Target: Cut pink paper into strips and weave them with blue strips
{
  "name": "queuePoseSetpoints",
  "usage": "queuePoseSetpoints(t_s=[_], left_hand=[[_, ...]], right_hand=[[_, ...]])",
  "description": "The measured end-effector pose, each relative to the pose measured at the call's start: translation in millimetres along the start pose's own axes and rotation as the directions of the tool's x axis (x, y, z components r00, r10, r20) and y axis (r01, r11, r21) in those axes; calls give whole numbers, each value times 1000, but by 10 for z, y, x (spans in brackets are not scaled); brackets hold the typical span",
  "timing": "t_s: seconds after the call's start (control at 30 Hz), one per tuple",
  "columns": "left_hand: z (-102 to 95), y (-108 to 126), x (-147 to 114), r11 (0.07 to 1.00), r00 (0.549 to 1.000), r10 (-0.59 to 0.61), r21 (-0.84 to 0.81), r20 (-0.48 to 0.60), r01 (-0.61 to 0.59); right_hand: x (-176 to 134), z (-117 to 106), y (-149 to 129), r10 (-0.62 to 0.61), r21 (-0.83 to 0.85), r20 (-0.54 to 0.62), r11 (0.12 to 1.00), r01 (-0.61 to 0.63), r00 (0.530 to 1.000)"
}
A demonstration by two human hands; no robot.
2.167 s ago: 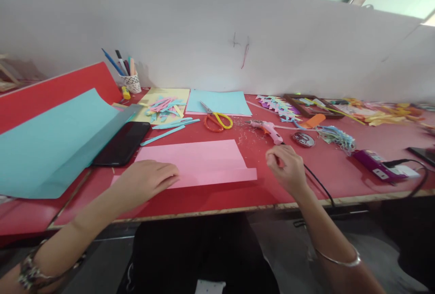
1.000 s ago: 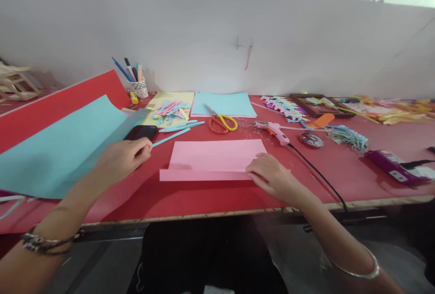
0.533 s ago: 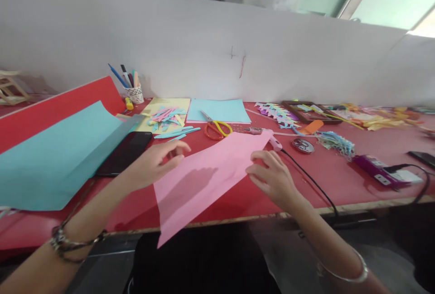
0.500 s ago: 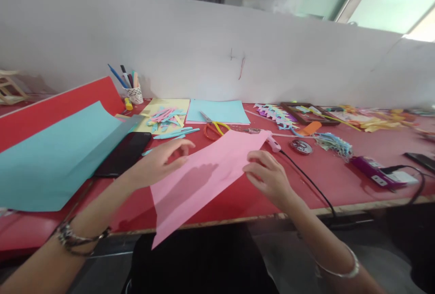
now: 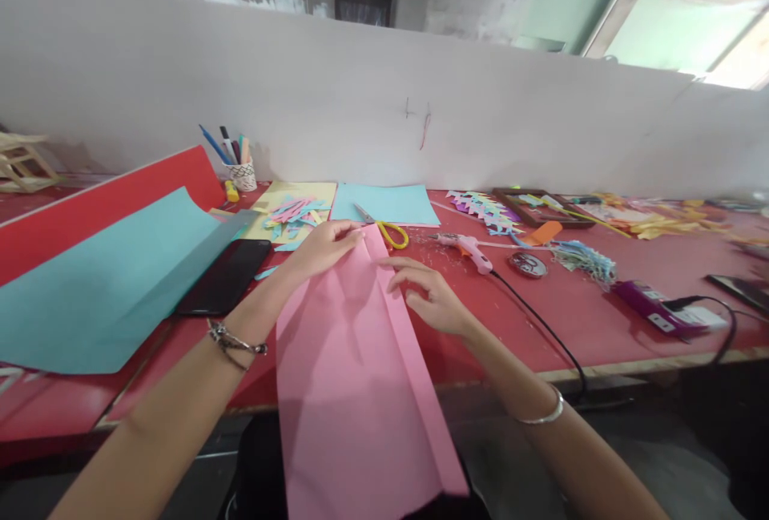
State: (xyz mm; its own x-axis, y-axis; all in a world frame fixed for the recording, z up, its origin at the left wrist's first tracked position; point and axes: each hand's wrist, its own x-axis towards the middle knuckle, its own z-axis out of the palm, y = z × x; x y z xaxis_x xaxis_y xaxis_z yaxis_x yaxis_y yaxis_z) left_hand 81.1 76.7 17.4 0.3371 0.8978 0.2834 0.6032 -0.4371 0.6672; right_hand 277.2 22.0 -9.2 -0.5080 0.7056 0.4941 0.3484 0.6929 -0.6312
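A large sheet of pink paper (image 5: pixel 354 408) stretches from the red table top over my lap, with a narrow strip folded along its right side. My left hand (image 5: pixel 328 246) pinches the sheet's far end between thumb and fingers. At the upper part of the folded strip, my right hand (image 5: pixel 424 288) has its curled fingers on the paper, gripping the crease. Just beyond the far end lie yellow-handled scissors (image 5: pixel 390 235), partly covered by the paper. A pink glue gun (image 5: pixel 472 251) rests to the right of my right hand.
On the left are a blue sheet (image 5: pixel 114 280), a black phone (image 5: pixel 225 276) and a pen cup (image 5: pixel 242 175). Cut paper strips (image 5: pixel 294 214) lie on yellow paper at the back. A purple power strip (image 5: pixel 658 310), a tape roll (image 5: pixel 529 264) and a wooden tray (image 5: pixel 544 211) are at right.
The pink sheet has turned from slanting across to running lengthwise toward me, and its right edge is now folded over. Both hands have closed in on its far end.
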Motion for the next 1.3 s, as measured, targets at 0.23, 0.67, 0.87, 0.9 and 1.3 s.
queuePoseSetpoints(t_s=[0.23, 0.67, 0.87, 0.9, 1.3], left_hand=[[180, -38, 22, 1000, 999, 0, 21, 33, -1], [250, -66, -8, 998, 999, -23, -62, 50, 26], [263, -58, -35, 995, 997, -28, -89, 73, 34], [265, -62, -38, 996, 997, -26, -85, 73, 33], [263, -171, -63, 989, 998, -57, 138, 39, 51]], right_hand=[[289, 222, -20, 374, -453, -128, 802, -390, 918], [470, 197, 0, 512, -589, -66, 673, -447, 857], [455, 247, -39, 552, -527, 59, 725, -444, 832], [461, 249, -30, 554, -511, 61, 732, -451, 830], [517, 76, 154, 609, -461, -32, 695, -552, 793]])
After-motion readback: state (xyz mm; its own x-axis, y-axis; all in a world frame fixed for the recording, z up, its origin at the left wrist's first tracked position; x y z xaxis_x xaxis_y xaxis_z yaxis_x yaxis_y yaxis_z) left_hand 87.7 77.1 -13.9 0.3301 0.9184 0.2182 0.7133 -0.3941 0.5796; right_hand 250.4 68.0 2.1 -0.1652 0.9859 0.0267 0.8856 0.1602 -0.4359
